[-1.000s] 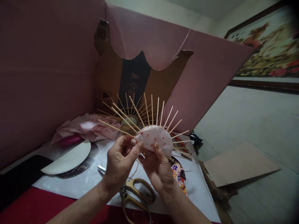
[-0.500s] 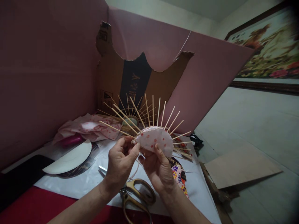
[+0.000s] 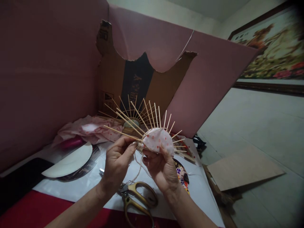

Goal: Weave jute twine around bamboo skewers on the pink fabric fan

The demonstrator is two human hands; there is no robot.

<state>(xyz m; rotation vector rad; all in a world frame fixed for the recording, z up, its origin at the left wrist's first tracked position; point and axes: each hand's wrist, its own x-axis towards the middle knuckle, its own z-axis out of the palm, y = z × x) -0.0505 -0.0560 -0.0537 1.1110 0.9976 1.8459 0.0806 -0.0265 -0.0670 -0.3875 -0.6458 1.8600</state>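
A half-round piece covered in pink flowered fabric [image 3: 158, 139] is held up in front of me. Thin wooden sticks [image 3: 139, 114] fan out from its curved edge, with twine running along their bases. My right hand [image 3: 162, 167] grips the piece from below, thumb on the fabric and fingers behind. At its left corner, my left hand [image 3: 120, 158] is closed, thumb and forefinger pinching the twine beside the lowest stick; the fingertips partly hide the hold. Loose twine [image 3: 139, 172] hangs between my hands. Below lie bronze-handled scissors [image 3: 140, 196], their blades partly behind my left wrist.
Crumpled pink fabric [image 3: 83, 129] and a white half-disc [image 3: 68, 161] lie to the left. Behind stands another stick fan [image 3: 133, 122] before a torn cardboard sheet [image 3: 111, 79]. A flowered patterned piece [image 3: 182, 177] lies right, near the table's edge.
My left hand has moved slightly left, away from the fabric's corner. The half-round piece has turned a little, its right side swinging away, and more loose twine shows beneath it.
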